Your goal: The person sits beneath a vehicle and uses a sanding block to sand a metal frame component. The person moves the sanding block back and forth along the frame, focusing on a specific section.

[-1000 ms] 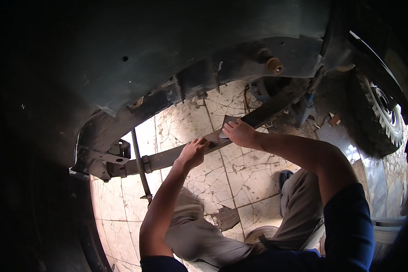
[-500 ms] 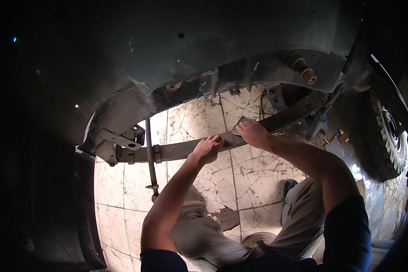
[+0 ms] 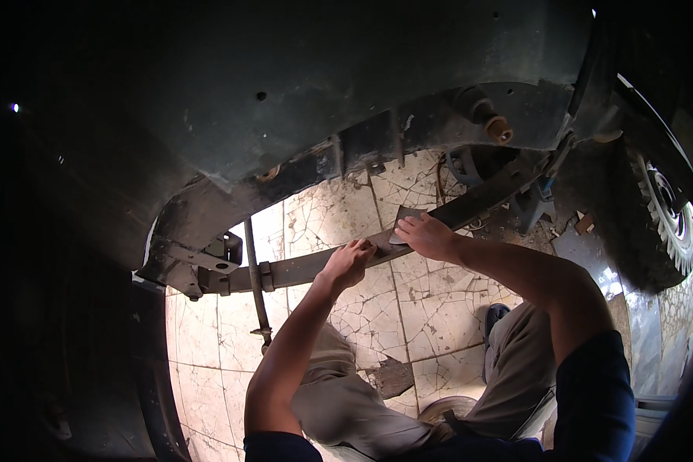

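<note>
A long dark leaf spring [image 3: 304, 269] runs from the bracket at left up to the right, beneath a vehicle body. My left hand [image 3: 348, 263] is closed over it near its middle, fingers curled across the top edge. Just to the right, my right hand [image 3: 430, 237] presses a greyish-brown piece of sandpaper [image 3: 412, 213] against the spring. One part of the sheet sticks out beyond the fingers; the rest lies hidden under them. A lighter, reddish patch of metal shows between the two hands.
The dark body panel [image 3: 231, 138] arches overhead. A shock absorber [image 3: 256, 292] hangs at left. A rusty-ended stub [image 3: 499, 129] projects at upper right, and a tire [image 3: 658, 219] stands at far right. Cracked tiles [image 3: 362, 331] cover the floor.
The view has tilted slightly, so the vehicle parts sit differently in it. More of the sandpaper shows above my right fingers. Both hands keep their places along the spring.
</note>
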Action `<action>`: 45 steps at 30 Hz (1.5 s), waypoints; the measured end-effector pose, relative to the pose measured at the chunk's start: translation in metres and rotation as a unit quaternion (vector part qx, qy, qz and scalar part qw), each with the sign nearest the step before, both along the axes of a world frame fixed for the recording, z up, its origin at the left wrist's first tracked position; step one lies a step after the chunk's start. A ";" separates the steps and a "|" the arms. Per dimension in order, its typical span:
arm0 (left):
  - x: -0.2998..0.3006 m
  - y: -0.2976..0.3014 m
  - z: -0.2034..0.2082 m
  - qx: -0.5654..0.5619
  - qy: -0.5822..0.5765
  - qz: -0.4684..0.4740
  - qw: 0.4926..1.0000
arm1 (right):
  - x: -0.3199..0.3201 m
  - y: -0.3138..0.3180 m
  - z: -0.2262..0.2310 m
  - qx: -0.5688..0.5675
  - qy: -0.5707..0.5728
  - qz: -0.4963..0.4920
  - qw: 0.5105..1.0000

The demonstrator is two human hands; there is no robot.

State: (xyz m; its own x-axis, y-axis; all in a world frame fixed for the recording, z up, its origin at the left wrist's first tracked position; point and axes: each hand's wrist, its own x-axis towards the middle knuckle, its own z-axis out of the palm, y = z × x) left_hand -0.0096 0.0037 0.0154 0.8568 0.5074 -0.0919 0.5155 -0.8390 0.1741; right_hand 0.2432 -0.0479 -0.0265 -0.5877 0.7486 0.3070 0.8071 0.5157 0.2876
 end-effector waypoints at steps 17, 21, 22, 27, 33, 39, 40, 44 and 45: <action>0.001 -0.002 -0.003 -0.017 0.012 0.021 1.000 | 0.006 -0.006 0.015 0.015 -0.018 0.035 0.999; -0.002 0.002 -0.014 -0.009 0.013 0.014 1.000 | 0.005 -0.008 0.005 0.007 0.003 0.025 1.000; -0.003 0.001 -0.015 -0.009 0.008 0.013 1.000 | 0.006 -0.008 0.005 -0.022 0.004 0.017 1.000; -0.002 0.002 -0.013 0.006 -0.013 0.003 1.000 | 0.014 -0.001 0.008 -0.072 0.011 -0.058 0.996; -0.003 -0.001 -0.011 0.001 -0.027 0.007 1.000 | -0.003 -0.004 0.012 -0.079 0.030 0.008 0.996; 0.001 0.000 -0.011 0.002 -0.010 0.016 1.000 | 0.002 0.007 0.005 -0.010 0.002 -0.034 0.999; 0.001 0.000 -0.011 0.003 -0.007 0.019 1.000 | 0.002 0.009 0.004 -0.013 -0.010 -0.055 0.998; -0.001 -0.001 -0.011 0.005 -0.011 0.012 1.000 | -0.002 0.010 -0.001 0.015 0.024 0.006 1.000; 0.000 -0.002 -0.011 0.006 -0.008 0.010 1.000 | -0.001 0.011 0.000 0.042 0.041 0.041 0.997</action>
